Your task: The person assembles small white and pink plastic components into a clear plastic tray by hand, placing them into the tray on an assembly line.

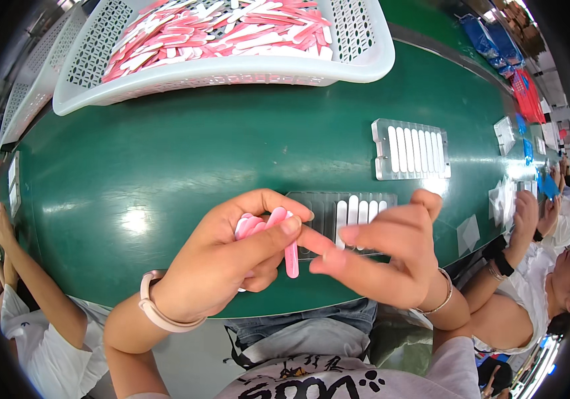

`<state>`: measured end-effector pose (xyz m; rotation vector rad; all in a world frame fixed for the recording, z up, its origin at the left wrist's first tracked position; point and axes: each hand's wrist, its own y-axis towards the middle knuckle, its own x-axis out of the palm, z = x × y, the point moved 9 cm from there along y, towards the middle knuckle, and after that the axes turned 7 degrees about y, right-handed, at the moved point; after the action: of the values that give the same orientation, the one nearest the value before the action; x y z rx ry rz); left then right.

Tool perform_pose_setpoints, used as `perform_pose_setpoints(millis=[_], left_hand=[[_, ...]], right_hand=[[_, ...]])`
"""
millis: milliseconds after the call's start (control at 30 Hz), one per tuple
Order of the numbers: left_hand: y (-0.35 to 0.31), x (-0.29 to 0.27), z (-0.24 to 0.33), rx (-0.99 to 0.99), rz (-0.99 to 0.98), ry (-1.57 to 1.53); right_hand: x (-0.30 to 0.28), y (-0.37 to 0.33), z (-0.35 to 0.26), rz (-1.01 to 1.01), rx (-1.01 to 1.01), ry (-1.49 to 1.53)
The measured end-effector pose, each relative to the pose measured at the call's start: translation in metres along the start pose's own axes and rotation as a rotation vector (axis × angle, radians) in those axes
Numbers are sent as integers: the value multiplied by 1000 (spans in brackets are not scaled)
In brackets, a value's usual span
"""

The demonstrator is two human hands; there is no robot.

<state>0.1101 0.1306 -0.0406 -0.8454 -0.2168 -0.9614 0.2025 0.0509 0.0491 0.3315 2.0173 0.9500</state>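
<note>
My left hand (221, 249) is closed around a small bunch of short, round-ended pink-and-white nail files (251, 226). One pink nail file (291, 259) sticks out downward beneath the thumb. To its right, my right hand (391, 249) has its thumb and forefinger apart, somewhat blurred, and no object shows between them. Behind both hands lies a clear slotted tray (321, 206); white nail files (363, 211) stand side by side in its right part. The hands hide some of this tray's near side.
A white plastic basket (231, 70) heaped with pink and white nail files stands at the far side of the green table (165, 146). Another clear tray (381, 159), filled with white files, lies beyond my right hand. Co-workers' arms (48, 289) reach in at both sides.
</note>
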Motion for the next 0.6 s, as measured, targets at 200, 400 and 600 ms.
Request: perform_pose_setpoints(millis=[200, 400, 600], left_hand=[[-3, 4, -11, -114, -31, 19], [0, 8, -8, -145, -46, -39], [3, 10, -6, -118, -123, -1]], right_hand=[[17, -3, -28, -104, -244, -167], [-10, 7, -5, -160, 112, 201], [3, -24, 67, -70, 698, 250]])
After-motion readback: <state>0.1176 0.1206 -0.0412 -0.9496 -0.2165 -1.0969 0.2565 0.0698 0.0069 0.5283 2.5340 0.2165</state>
